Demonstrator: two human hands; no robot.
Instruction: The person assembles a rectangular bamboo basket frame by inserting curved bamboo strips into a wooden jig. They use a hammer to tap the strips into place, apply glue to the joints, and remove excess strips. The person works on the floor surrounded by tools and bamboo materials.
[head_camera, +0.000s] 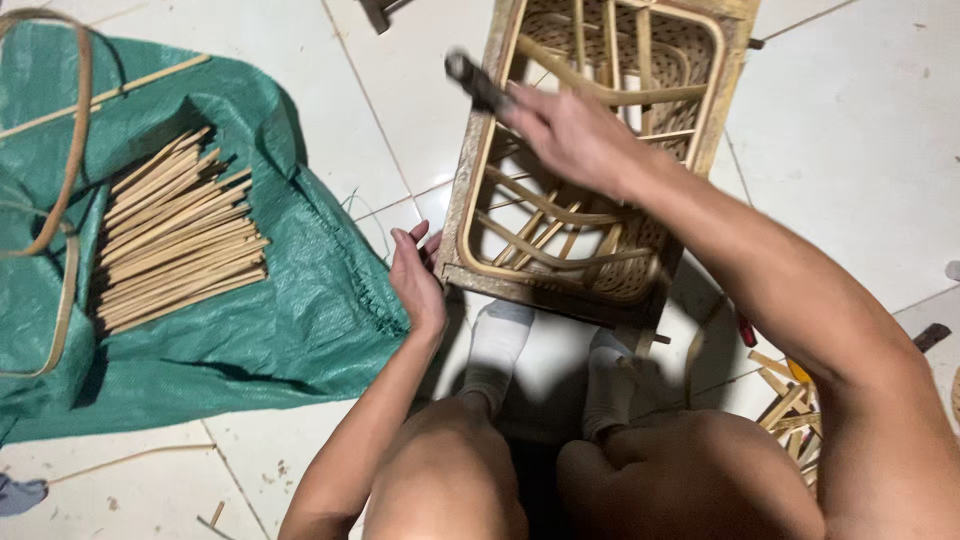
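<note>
One large rattan frame (590, 150) lies on the tiled floor (860, 150) before the feet; it looks light and stiff, best taken by its wooden edge. The left hand (415, 275), open, presses the near corner. The right hand (570, 135) is clamped on a dark tool (475, 80), blurred, above it.

We have one camera, worn on the person's head. We look almost straight down at the floor (860, 130) from close up. The knees and arms come in from the bottom edge, so we face forward, away from the body. With just one view, no part is shared with another.
</note>
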